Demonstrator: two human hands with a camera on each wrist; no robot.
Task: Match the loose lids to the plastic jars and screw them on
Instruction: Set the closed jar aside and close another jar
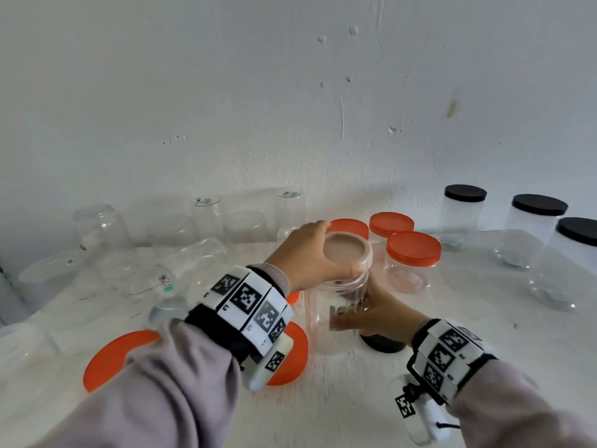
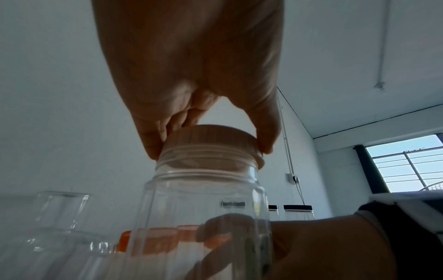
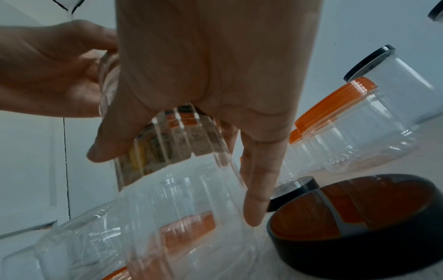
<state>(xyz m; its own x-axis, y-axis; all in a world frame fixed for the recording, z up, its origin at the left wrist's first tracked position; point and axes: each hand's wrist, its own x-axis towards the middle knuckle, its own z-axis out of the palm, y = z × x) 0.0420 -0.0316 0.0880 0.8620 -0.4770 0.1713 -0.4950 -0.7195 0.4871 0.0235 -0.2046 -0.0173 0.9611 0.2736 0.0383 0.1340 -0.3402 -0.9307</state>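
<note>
A tall clear ribbed jar (image 1: pixel 336 321) stands on the white table, with a pale beige lid (image 1: pixel 352 253) on its mouth. My left hand (image 1: pixel 337 248) grips that lid from above, fingers and thumb curled round its rim. In the left wrist view the lid (image 2: pixel 210 140) sits slightly tilted on the jar's threaded neck (image 2: pixel 206 170), pinched by my left hand (image 2: pixel 209 149). My right hand (image 1: pixel 371 313) wraps round the jar's side near its label. In the right wrist view the right hand (image 3: pixel 175 187) has thumb and fingers spread round the jar (image 3: pixel 191 217).
Three orange-lidded jars (image 1: pixel 413 250) stand just behind, and black-lidded jars (image 1: pixel 465 194) at the back right. Two loose orange lids (image 1: pixel 113 357) lie near my left arm. An upturned black lid (image 1: pixel 384 345) lies beside my right hand. Lidless clear jars (image 1: pixel 181 266) crowd the left, by the wall.
</note>
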